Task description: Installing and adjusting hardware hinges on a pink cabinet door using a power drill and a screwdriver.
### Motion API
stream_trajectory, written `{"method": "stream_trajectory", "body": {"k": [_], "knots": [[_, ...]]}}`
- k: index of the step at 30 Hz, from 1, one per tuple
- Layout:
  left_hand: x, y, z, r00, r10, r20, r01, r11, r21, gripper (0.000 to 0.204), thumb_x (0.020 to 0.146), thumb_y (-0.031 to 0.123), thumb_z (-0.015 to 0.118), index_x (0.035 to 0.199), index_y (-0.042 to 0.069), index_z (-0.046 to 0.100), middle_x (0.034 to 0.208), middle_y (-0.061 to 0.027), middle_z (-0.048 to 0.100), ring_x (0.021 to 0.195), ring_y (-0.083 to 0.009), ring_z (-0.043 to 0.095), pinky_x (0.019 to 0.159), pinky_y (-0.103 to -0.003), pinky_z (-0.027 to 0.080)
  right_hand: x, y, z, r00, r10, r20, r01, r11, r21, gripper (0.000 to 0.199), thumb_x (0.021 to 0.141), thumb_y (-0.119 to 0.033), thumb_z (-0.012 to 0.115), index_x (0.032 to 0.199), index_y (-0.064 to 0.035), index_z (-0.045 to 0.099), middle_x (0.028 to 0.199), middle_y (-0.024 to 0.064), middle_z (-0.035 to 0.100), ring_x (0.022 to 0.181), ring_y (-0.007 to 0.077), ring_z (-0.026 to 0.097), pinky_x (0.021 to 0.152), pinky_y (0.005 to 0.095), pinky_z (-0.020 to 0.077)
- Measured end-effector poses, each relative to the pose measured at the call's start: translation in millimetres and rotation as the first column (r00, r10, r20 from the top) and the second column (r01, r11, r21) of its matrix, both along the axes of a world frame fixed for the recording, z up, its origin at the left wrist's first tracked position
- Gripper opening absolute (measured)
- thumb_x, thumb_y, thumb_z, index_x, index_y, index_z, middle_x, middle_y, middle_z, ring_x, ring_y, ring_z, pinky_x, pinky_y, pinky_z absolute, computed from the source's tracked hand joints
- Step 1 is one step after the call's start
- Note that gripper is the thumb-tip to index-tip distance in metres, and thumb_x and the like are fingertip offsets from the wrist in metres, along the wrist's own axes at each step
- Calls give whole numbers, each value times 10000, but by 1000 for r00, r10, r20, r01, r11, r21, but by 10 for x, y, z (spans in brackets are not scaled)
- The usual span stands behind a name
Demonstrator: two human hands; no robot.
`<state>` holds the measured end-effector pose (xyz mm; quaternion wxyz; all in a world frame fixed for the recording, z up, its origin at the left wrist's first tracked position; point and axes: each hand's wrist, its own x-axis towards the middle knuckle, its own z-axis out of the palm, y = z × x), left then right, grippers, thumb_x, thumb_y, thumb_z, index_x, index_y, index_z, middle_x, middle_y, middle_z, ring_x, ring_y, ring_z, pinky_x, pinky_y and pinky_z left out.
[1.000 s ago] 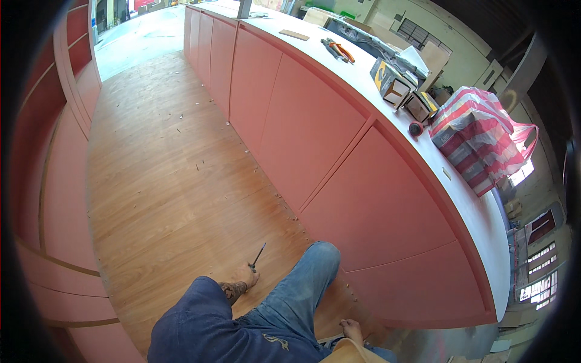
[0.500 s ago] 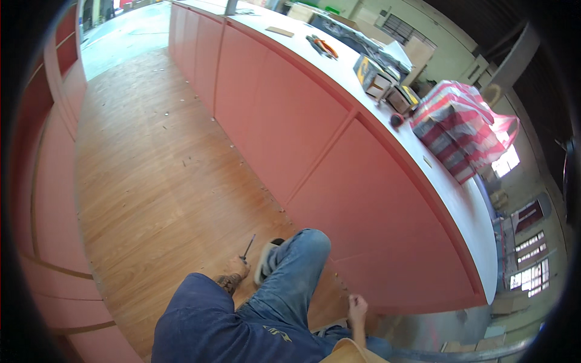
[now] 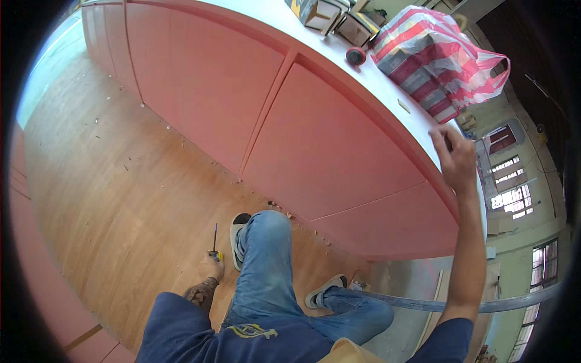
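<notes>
At the lower left, my left hand is closed around the handle of a screwdriver. Its black-and-yellow grip shows at the fist, and the thin dark shaft points away from me above the wood-look floor. My right hand is raised at the edge of the white countertop, near the striped bag. Its fingers are bent and a gap shows between them; I see nothing held there. The pink cabinet front runs below that countertop.
On the countertop are a red-and-white striped plastic bag, a round red-and-black object, boxes and a small flat piece. Wood scraps line the cabinet base. A grey pipe crosses at right.
My right hand has risen from low beside the cabinet's base to the countertop edge. The view has swung to the right. The screwdriver stays in my left hand.
</notes>
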<state>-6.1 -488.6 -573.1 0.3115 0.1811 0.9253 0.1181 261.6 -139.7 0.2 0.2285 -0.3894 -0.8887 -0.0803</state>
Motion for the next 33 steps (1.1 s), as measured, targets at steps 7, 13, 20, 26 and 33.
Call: {"method": "stream_trajectory", "body": {"k": [7, 13, 20, 26, 33], "knots": [[70, -43, -339, 999, 40, 14, -38, 993, -113, 507, 831, 389, 767, 1245, 155, 593, 997, -216, 731, 934, -419, 722, 797, -533, 568, -378, 1318, -296, 976, 131, -176, -165, 966, -198, 286, 1071, -223, 570, 1006, 33, 680, 812, 28, 642, 811, 69, 551, 748, 254, 460], [64, -180, -323, 997, 72, -14, -73, 993, -91, 468, 768, 325, 796, 1172, 182, 609, 981, -215, 727, 900, -434, 713, 761, -542, 555, -458, 1334, -605, 979, 108, -172, -146, 964, -222, 202, 1075, -133, 520, 1006, 29, 618, 900, 23, 576, 877, 82, 506, 817, 229, 411], [214, -60, -425, 999, -6, -50, 0, 993, -121, 496, 751, 321, 813, 1185, 194, 609, 963, -193, 726, 897, -425, 710, 760, -542, 554, -241, 1245, -518, 981, -33, -190, -37, 934, -354, 221, 1053, -193, 552, 1003, 17, 597, 938, 49, 560, 869, 116, 513, 805, 257, 413], [131, -799, -1111, 974, 223, -44, -191, 910, 369, 482, 772, 204, 799, 1206, 164, 594, 985, -182, 715, 899, -403, 710, 784, -519, 549, -185, 1272, -606, 938, -25, -345, -147, 874, -464, 238, 984, -229, 619, 980, 8, 603, 951, 77, 573, 800, 130, 513, 730, 275, 429], [329, -238, -902, 984, 154, 91, -168, 970, 174, 461, 793, 65, 717, 1227, 82, 561, 1038, -179, 670, 960, -382, 680, 837, -500, 531, -318, 1313, -471, 933, 356, -52, -356, 889, -289, 125, 868, -59, 619, 981, -22, 582, 698, 53, 531, 590, 179, 427, 537, 341, 319]]}}
